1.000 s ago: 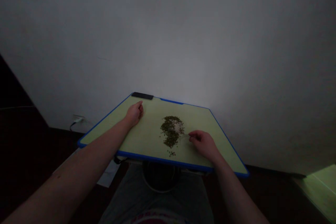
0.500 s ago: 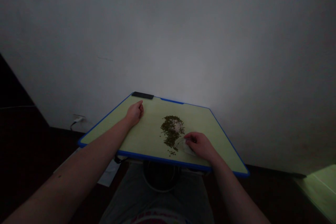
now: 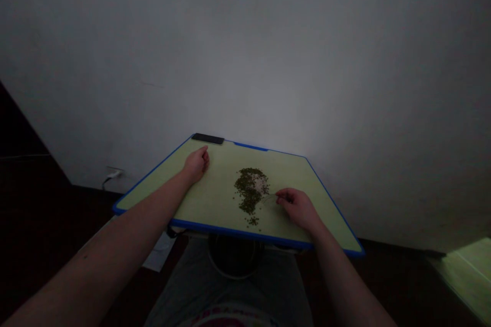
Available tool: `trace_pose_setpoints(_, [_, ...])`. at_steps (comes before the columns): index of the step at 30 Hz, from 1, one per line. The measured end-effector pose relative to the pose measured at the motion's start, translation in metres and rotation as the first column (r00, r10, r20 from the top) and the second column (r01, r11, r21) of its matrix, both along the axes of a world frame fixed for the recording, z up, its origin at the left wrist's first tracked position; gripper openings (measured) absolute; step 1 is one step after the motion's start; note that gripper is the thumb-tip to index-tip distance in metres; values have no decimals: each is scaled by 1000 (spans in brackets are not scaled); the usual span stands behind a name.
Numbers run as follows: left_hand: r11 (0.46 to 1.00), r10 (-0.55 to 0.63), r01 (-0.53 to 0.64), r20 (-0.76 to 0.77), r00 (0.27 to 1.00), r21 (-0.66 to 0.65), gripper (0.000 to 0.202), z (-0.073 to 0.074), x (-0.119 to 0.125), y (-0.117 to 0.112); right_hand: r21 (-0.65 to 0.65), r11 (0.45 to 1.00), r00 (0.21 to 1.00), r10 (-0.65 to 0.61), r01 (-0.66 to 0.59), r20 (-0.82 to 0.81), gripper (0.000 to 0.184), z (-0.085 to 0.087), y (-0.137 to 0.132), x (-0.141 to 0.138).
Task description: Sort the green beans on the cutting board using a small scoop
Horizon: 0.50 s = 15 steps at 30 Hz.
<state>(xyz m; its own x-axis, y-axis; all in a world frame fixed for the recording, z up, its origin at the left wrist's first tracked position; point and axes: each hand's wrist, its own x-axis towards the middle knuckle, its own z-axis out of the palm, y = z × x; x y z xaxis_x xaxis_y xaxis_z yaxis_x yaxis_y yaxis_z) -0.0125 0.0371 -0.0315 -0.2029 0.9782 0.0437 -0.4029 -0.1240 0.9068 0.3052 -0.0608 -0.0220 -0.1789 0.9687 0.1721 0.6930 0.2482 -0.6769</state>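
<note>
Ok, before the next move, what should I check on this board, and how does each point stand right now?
Right hand pinching the thin clear piece: ok, though what the piece is, cannot tell.
Left hand resting on the green board, away from the seeds: ok.
Dark green seeds inside the blue rim: ok.
Small seed cluster joined to the main pile: not ok, it lies apart.
Pale patch among the seeds: cannot tell what it is.
Black phone at the far edge, clear of both hands: ok.
</note>
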Motion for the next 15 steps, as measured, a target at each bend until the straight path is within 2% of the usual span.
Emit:
trace_pose_setpoints(10, [1000, -9, 9, 20, 1000, -4, 35, 4, 1, -1, -25, 995, 995, 100, -99, 31, 25, 1, -6, -13])
trace_pose_setpoints(15, [1000, -21, 21, 14, 1000, 6, 35, 2, 0, 1, -48, 996, 995, 83, -80, 57, 25, 3, -13, -12])
